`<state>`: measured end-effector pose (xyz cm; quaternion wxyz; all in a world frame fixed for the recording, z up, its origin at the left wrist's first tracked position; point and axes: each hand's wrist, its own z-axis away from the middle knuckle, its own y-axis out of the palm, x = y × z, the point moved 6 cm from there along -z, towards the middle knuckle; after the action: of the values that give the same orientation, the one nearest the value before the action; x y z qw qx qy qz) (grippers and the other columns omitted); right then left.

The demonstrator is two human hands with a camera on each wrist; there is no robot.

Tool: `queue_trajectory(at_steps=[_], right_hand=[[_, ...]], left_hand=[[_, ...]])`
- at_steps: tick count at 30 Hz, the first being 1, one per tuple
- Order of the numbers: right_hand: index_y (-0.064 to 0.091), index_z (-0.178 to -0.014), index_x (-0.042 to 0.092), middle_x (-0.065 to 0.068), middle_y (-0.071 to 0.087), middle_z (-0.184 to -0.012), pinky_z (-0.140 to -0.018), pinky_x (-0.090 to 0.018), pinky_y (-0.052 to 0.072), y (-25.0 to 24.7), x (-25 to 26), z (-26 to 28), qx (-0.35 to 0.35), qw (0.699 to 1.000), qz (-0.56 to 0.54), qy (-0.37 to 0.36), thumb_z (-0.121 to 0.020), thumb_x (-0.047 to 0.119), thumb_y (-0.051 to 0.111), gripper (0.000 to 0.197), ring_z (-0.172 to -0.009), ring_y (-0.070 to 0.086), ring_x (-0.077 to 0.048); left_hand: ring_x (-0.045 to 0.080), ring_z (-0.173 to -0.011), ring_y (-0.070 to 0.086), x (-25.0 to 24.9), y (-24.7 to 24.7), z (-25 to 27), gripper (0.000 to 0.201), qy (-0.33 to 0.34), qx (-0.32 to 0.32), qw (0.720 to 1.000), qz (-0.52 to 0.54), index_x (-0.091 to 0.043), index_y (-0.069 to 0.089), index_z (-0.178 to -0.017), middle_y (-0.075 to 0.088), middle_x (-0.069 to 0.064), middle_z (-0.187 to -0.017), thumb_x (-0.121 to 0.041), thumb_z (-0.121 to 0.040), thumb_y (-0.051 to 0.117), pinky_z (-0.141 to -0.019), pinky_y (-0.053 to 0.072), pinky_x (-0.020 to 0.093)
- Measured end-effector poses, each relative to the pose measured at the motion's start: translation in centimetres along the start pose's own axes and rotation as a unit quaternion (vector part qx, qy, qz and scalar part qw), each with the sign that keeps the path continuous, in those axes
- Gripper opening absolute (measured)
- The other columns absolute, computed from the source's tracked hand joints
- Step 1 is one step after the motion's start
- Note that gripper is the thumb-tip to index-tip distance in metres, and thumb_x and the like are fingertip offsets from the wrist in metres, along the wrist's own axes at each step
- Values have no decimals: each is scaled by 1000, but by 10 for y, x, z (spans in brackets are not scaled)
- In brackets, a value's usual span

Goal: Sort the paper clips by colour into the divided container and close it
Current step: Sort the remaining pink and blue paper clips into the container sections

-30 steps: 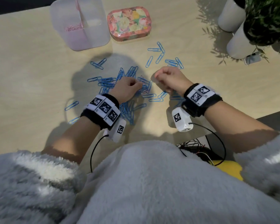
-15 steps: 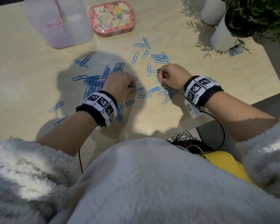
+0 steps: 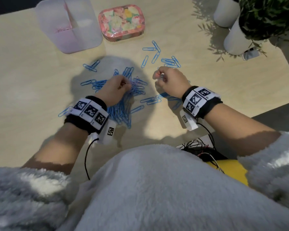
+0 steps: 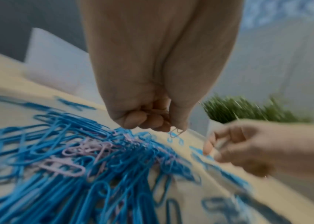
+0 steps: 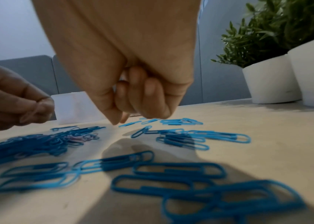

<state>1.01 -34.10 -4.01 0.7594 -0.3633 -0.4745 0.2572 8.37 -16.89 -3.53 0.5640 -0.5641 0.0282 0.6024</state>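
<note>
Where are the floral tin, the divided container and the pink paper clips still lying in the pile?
floral tin (image 3: 122,22), head view, middle of its lid.
divided container (image 3: 90,35), head view, its right wall.
pink paper clips (image 4: 64,167), left wrist view, on one clip atop the blue pile.

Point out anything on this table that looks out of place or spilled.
Blue paper clips lie spilled loose across the table with a few pink paper clips tangled in the pile. The left hand pinches pink ones. The divided container stands open, its floral lid beside it.
</note>
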Motion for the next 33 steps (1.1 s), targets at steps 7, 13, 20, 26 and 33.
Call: queue_trajectory(at_steps=[7, 13, 20, 26, 33], right_hand=[[67, -93, 18, 2, 49, -63, -66, -26, 32, 20, 31, -3, 23, 999, 14, -34, -80, 18, 55, 18, -79, 56, -27], [64, -98, 24, -8, 67, -98, -72, -32, 39, 31, 42, -13, 17, 995, 80, -55, -83, 28, 59, 17, -99, 58, -31], [60, -63, 23, -15, 72, -85, -76, -38, 51, 8, -2, -11, -21, 995, -90, 38, -78, 25, 58, 15, -75, 62, -24], [69, -92, 20, -3, 68, -85, -76, -30, 45, -8, -9, -1, -60, 997, 2, 49, -79, 18, 56, 18, -91, 62, -27], [64, -77, 15, -3, 68, -82, -77, -33, 51, 18, 13, -24, -47, 993, -19, 107, -75, 33, 66, 18, -83, 63, -25]], left_hand=[[-1, -43, 42, 16, -18, 7, 18, -44, -13, 970, 240, -24, 58, -77, 69, -11, -61, -13, -91, 55, -45, 33, 12], [-1, -67, 66, 17, -8, 8, 14, -65, 8, 945, 322, -22, 64, -94, 73, -11, -67, -11, -86, 62, -53, 43, 9], [8, -67, 64, 20, -8, 14, 8, -94, 23, 930, 355, -14, 63, -86, 68, 4, -78, -7, -87, 59, -56, 49, 11], [4, -63, 61, 17, -4, 8, 15, -85, 27, 943, 320, -17, 58, -77, 64, -1, -71, -14, -92, 54, -54, 48, 11], [11, -55, 43, -9, 4, -14, 26, -73, -9, 980, 185, -20, 46, -66, 46, -2, -61, -21, -92, 50, -50, 31, 22]])
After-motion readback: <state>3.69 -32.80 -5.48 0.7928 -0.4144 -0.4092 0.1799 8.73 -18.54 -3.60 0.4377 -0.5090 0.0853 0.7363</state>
